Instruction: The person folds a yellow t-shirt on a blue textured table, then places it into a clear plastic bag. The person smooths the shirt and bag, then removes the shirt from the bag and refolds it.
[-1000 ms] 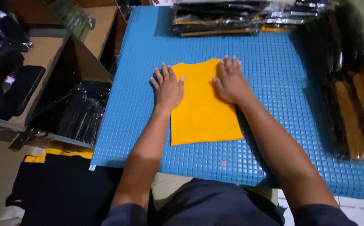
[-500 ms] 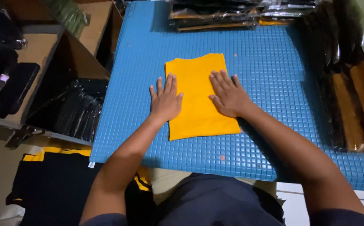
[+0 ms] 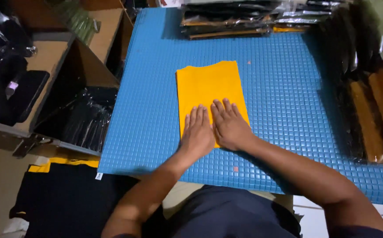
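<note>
1. Yellow folded garment lies flat near the middle of the blue gridded bench, its long side running near to far.
2. Left hand and right hand press palm-down on the garment's near end, fingers extended and released, grasping nothing.
3. Compared with half a second earlier, both hands have slid nearer along the cloth and now lie side by side, touching; before, they sat apart at its left and right edges.
4. Plastic-wrapped dark packs are stacked at the bench's far edge; more wrapped packs line its right side.
5. Left of the bench, a cardboard box holds black bagged items.
</note>
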